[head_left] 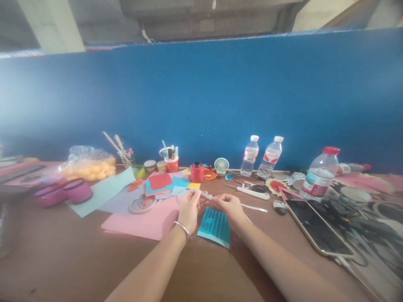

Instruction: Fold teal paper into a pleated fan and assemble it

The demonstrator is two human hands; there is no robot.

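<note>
Between my two hands, a pale narrow strip (206, 195) is stretched above the table, too blurred to name more closely. My left hand (188, 212), with a silver bangle at the wrist, pinches its left end. At the other end, the fingers of my right hand (232, 211) are closed on it. Just below the hands lies a blue-green sheet of paper (215, 226) with pleat-like lines running along it. Pink paper (141, 222) sits left of my left hand, with rolls of tape (143, 204) on its upper part.
A white-handled cutter (253, 192) lies beyond my right hand. Further right are a phone (319, 224) on a cable, a mouse (279, 207) and a red-capped bottle (321, 176). A red cup of pens (171, 164) and a small fan (221, 166) stand before the blue partition (201, 96).
</note>
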